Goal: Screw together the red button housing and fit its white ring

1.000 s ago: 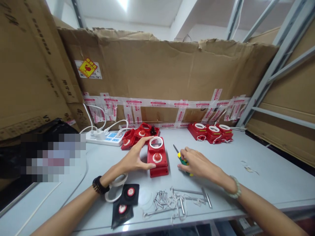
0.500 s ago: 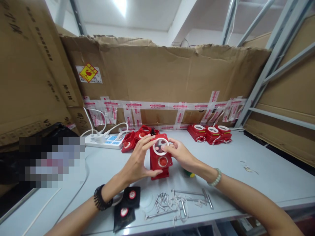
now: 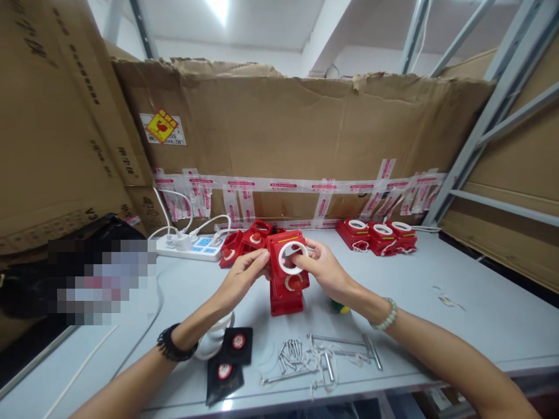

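A red housing cover (image 3: 282, 244) with a white ring (image 3: 282, 265) and a round red knob (image 3: 294, 283) is tilted toward me between my hands. My left hand (image 3: 244, 273) pinches its left edge between thumb and fingers. My right hand (image 3: 325, 267) grips the right side, its thumb reaching into the ring's opening and its other fingers partly hidden behind. Below the cover stands a red box (image 3: 286, 305); whether the two touch I cannot tell. Several screws (image 3: 290, 354) and metal rods (image 3: 329, 366) with white string lie nearer me.
Several red units (image 3: 384, 235) with white rings stand at the back right, and more red parts (image 3: 233, 247) at the back left. A power strip (image 3: 192, 247) with plugs is beside them. Black square pieces (image 3: 236, 346) and loose white rings (image 3: 213, 337) lie at the front left.
My left hand has gone from spanning the cover's top and bottom to pinching its left edge. My right thumb reaches into the ring. The view has shifted slightly.
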`<state>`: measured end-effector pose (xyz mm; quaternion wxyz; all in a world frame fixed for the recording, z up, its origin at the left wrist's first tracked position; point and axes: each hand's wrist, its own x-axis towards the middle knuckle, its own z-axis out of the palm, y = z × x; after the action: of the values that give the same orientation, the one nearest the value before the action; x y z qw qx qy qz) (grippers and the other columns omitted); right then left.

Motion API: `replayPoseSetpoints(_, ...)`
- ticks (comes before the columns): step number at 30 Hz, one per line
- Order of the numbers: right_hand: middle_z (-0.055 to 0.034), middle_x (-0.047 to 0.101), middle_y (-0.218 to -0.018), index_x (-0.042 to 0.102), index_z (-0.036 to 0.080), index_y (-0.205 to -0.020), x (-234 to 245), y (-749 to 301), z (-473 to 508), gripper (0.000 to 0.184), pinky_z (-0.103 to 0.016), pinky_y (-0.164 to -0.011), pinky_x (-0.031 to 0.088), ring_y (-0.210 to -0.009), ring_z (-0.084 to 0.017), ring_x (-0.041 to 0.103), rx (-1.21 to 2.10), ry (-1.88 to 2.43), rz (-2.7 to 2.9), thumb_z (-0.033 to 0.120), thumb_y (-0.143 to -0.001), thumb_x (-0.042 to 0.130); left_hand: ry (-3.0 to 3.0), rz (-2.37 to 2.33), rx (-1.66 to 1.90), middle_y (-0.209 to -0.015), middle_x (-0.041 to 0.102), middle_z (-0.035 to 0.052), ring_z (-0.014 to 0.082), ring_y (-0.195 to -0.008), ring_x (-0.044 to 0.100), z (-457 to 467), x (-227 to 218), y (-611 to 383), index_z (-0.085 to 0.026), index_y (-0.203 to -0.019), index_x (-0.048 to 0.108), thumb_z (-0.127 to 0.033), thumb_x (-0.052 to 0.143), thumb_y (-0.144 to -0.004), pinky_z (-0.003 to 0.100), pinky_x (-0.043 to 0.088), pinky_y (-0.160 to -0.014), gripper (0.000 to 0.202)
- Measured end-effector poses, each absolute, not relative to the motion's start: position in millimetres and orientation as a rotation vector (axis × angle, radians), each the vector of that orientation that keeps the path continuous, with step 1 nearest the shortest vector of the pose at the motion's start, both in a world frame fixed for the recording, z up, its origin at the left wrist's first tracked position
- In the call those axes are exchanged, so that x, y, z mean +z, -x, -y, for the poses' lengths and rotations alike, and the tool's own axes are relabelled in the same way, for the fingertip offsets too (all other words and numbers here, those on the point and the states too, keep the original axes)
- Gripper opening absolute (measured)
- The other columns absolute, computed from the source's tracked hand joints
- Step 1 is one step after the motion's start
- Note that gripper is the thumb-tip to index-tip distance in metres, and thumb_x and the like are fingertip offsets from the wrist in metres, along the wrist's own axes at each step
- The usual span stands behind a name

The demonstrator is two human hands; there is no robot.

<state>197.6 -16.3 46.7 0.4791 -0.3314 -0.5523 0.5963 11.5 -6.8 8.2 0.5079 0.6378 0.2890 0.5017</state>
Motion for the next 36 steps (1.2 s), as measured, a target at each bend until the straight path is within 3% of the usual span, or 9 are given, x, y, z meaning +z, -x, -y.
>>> replayPoseSetpoints(4,-0.0002,0.068,-0.076,0.057,0.017,-0.092,46.1,-195.6,16.9,0.032,-0.025,-0.061,0.048,-0.067,-0.014,0.064,1.452,0.827,1.360,0.023,-0.064,0.070,-1.498,-0.680,1.173,-0.065,0.055,-0.0002,0.0109,-0.060,0.049,6.7,11.7,-6.1,-0.014,-0.074,0.063,-0.040,0.063,-0.083,0.022,0.041,-0.059,0.028)
replayPoseSetpoints(9,-0.0005,0.068,-0.077,0.056,0.017,-0.093,47.0,-194.1,19.4,0.033,-0.027,-0.065,0.050,-0.067,-0.014,0.064,1.495,0.796,1.410,0.024,-0.064,0.070,-1.214,-0.580,1.110,-0.072,0.064,0.0034,0.0133,-0.063,0.057,8.6,18.2,-3.1,-0.017,-0.091,0.064,-0.045,0.067,-0.077,0.023,0.046,-0.058,0.031)
replayPoseSetpoints(13,-0.0009,0.068,-0.074,0.055,0.017,-0.089,52.3,-190.3,24.4,0.029,-0.028,-0.062,0.050,-0.066,-0.015,0.065,1.452,0.820,1.529,0.023,-0.064,0.069,-1.170,-0.563,0.983,-0.075,0.066,0.0049,0.0150,-0.063,0.059,7.6,16.8,2.0,-0.018,-0.088,0.066,-0.049,0.070,-0.072,0.024,0.047,-0.056,0.034)
replayPoseSetpoints(18,-0.0008,0.069,-0.077,0.049,0.019,-0.089,53.6,-184.2,28.6,0.032,-0.028,-0.058,0.051,-0.068,-0.016,0.065,1.362,0.846,1.734,0.014,-0.062,0.066,-1.345,-0.679,0.890,-0.066,0.063,-0.0005,0.0124,-0.059,0.055,9.7,17.6,8.7,-0.015,-0.076,0.065,-0.031,0.078,-0.064,0.023,0.046,-0.058,0.023)
replayPoseSetpoints(21,-0.0010,0.069,-0.077,0.047,0.020,-0.090,52.6,-182.0,32.0,0.033,-0.026,-0.053,0.050,-0.066,-0.017,0.064,1.320,0.845,1.806,0.013,-0.063,0.065,-1.493,-0.725,0.809,-0.059,0.060,-0.0027,0.0106,-0.054,0.051,8.2,21.9,13.6,-0.013,-0.063,0.062,-0.028,0.078,-0.061,0.021,0.042,-0.055,0.023)
replayPoseSetpoints(28,-0.0043,0.069,-0.083,0.056,0.017,-0.094,73.6,-194.1,27.1,0.030,-0.028,-0.062,0.051,-0.072,-0.016,0.065,1.172,0.853,1.724,0.030,-0.069,0.068,-1.735,-0.924,1.037,-0.063,0.060,-0.0002,0.0108,-0.055,0.051,-5.6,33.3,35.8,-0.013,-0.076,0.064,-0.046,0.067,-0.074,0.020,0.040,-0.053,0.033)
replayPoseSetpoints(32,-0.0015,0.068,-0.072,0.059,0.016,-0.086,83.9,-207.7,8.0,0.020,-0.025,-0.062,0.047,-0.067,-0.013,0.063,1.040,0.858,1.562,0.031,-0.074,0.062,-1.938,-0.803,0.446,-0.069,0.066,0.0035,0.0131,-0.062,0.057,8.8,31.0,30.0,-0.013,-0.081,0.067,-0.039,0.061,-0.082,0.021,0.043,-0.059,0.027)
replayPoseSetpoints(36,0.0011,0.065,-0.066,0.059,0.016,-0.083,81.2,-213.7,-7.0,0.019,-0.023,-0.056,0.042,-0.060,-0.011,0.058,1.024,0.882,1.517,0.031,-0.072,0.062,-2.051,-0.757,0.102,-0.067,0.067,0.0033,0.0128,-0.057,0.057,27.1,16.2,10.1,-0.013,-0.081,0.070,-0.032,0.060,-0.082,0.019,0.042,-0.053,0.021)
